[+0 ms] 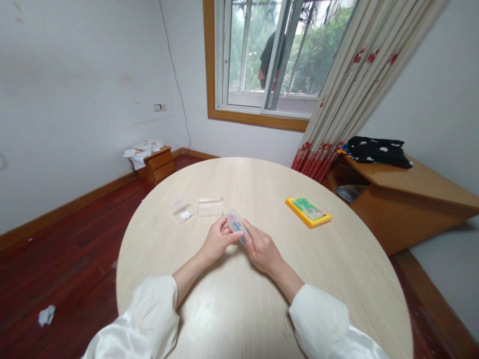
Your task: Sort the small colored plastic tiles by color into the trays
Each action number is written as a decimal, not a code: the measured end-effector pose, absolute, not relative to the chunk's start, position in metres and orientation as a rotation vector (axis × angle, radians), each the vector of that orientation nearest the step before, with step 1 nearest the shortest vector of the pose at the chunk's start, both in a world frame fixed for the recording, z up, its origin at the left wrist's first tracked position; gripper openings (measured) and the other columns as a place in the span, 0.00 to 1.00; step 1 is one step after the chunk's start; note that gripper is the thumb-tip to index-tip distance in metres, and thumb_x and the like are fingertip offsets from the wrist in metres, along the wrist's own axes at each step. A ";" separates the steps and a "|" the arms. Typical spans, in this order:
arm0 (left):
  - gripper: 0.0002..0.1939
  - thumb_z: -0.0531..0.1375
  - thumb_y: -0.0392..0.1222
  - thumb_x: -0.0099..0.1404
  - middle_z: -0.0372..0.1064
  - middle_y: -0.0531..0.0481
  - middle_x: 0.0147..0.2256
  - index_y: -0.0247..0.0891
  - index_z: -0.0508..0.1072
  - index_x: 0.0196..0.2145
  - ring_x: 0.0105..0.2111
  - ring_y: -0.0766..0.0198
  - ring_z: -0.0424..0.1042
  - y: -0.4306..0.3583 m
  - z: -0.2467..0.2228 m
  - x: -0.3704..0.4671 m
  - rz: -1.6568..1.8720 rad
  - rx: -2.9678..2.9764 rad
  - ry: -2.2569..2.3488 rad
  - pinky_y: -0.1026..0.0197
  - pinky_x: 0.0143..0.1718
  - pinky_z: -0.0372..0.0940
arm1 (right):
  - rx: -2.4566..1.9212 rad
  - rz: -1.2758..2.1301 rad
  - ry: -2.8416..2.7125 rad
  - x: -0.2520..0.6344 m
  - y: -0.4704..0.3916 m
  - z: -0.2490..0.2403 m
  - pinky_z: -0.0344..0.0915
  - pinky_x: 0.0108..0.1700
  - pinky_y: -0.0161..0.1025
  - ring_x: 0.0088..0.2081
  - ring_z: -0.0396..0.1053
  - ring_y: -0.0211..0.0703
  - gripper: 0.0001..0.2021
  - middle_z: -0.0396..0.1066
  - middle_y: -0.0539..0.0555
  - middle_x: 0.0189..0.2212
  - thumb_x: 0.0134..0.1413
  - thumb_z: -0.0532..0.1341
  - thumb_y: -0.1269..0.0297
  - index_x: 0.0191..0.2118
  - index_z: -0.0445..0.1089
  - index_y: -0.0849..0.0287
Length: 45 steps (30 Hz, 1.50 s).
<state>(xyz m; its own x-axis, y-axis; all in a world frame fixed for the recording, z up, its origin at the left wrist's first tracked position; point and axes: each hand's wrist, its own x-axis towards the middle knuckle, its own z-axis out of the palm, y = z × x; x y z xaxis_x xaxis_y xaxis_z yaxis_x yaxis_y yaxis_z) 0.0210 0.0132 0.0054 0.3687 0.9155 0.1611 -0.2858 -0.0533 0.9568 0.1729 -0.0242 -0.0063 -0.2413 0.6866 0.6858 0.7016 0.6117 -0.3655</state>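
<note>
Both hands hold a small translucent plastic case [234,221] above the middle of the round table. My left hand [218,239] is closed on its left side, with the thumb laid across the lower part. On the right edge, my right hand [262,245] grips the same case. Something blue shows at the lower end of the case, partly hidden by the fingers; I cannot make out what it is. Just beyond my left hand lie a clear plastic box [209,207] and a clear piece of packaging [183,212] with a white label.
A yellow-edged flat box [309,212] with a green picture lies on the right of the pale round table [262,319]. Beyond the table stand a small drawer cabinet [160,164] with papers and a tilted wooden desk [411,199] bearing dark cloth [379,151].
</note>
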 end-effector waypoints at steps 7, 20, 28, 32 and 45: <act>0.30 0.69 0.44 0.44 0.70 0.42 0.44 0.34 0.68 0.44 0.43 0.56 0.70 0.011 0.010 0.019 1.047 1.300 0.626 0.58 0.44 0.65 | -1.283 0.010 -1.799 0.188 -0.019 -0.011 0.70 0.31 0.38 0.27 0.73 0.43 0.16 0.72 0.54 0.26 0.64 0.42 0.61 0.37 0.65 0.57; 0.40 0.68 0.39 0.49 0.61 0.43 0.53 0.45 0.59 0.59 0.39 0.63 0.65 0.024 0.005 0.001 0.940 1.833 0.656 0.54 0.46 0.62 | -1.297 0.110 -1.547 0.194 -0.005 -0.018 0.69 0.38 0.41 0.35 0.72 0.43 0.08 0.73 0.55 0.31 0.54 0.51 0.68 0.36 0.67 0.58; 0.33 0.66 0.37 0.51 0.60 0.41 0.55 0.45 0.65 0.56 0.58 0.52 0.56 0.021 0.013 -0.001 0.825 2.049 0.526 0.47 0.55 0.55 | -1.343 0.280 -1.397 0.200 -0.003 -0.020 0.68 0.41 0.44 0.36 0.72 0.46 0.09 0.74 0.56 0.32 0.49 0.52 0.69 0.34 0.69 0.59; 0.32 0.64 0.33 0.53 0.58 0.41 0.57 0.45 0.65 0.56 0.58 0.53 0.55 0.022 0.011 -0.005 0.798 2.166 0.497 0.47 0.59 0.50 | -1.272 0.296 -1.389 0.201 -0.003 -0.021 0.68 0.45 0.46 0.40 0.72 0.46 0.09 0.74 0.57 0.35 0.49 0.52 0.69 0.35 0.67 0.59; 0.34 0.68 0.37 0.47 0.60 0.42 0.53 0.43 0.55 0.48 0.42 0.62 0.70 0.021 0.001 0.005 1.120 1.464 0.675 0.52 0.47 0.64 | -1.225 -0.077 -1.498 0.194 -0.006 -0.013 0.65 0.46 0.48 0.46 0.65 0.46 0.11 0.68 0.58 0.42 0.59 0.52 0.67 0.47 0.64 0.58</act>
